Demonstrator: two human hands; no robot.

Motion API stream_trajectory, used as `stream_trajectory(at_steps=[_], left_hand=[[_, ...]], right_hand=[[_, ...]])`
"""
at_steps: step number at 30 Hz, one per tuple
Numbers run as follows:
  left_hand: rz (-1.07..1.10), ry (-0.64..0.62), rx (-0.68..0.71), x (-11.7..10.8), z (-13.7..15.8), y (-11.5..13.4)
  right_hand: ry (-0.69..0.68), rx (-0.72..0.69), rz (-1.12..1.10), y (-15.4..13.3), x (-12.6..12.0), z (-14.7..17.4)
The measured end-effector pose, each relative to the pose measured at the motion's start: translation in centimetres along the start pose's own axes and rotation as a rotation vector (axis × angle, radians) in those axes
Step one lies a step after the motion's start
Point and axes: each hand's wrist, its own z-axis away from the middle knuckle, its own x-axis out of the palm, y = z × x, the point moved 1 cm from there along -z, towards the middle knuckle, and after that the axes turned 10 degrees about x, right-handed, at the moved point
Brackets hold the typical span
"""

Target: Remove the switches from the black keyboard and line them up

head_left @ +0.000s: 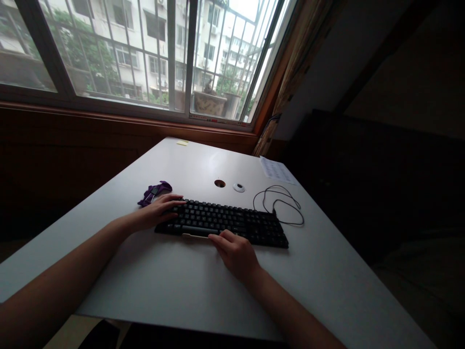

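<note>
A black keyboard [225, 220] lies flat on the white table. Over its left end rests my left hand [160, 211], fingers stretched out across the keys and edge. My right hand [236, 252] is at the keyboard's front edge, its fingers pinched on a thin pale stick [195, 236]. The stick points left along that edge, below the space bar; its exact kind is too small to tell. Just beyond my left hand sits a crumpled purple cloth-like thing [154, 193] with a dark clip-like piece on it.
A black cable [279, 189] loops behind the keyboard's right end. Farther back are a round hole [220, 183] in the white table [163, 276], its white cover [239, 187], printed paper [278, 170] and yellow sticky notes [182, 143]. A barred window [145, 58] stands beyond.
</note>
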Motion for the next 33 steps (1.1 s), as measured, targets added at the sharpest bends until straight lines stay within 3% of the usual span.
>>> stream_trajectory(at_steps=[5, 8, 18, 25, 29, 33], left_hand=[[-0.014, 0.017, 0.034, 0.1, 0.1, 0.0], [-0.006, 0.01, 0.032, 0.1, 0.1, 0.0], [0.001, -0.018, 0.039, 0.0, 0.0, -0.3], [-0.008, -0.03, 0.038, -0.3, -0.2, 0.1], [-0.008, -0.034, 0.043, -0.4, -0.2, 0.2], [-0.01, -0.049, 0.034, -0.4, -0.2, 0.2]], right_hand=[[-0.02, -0.064, 0.134, -2.8, 0.9, -1.8], [-0.014, -0.061, 0.156, -2.9, 0.5, -1.9], [0.003, 0.162, 0.062, 5.4, -3.9, 4.0], [-0.038, 0.433, 0.104, 11.2, -7.4, 9.2], [-0.052, 0.48, 0.083, 12.3, -7.9, 10.3], [-0.07, 0.405, 0.079, 11.0, -7.0, 8.8]])
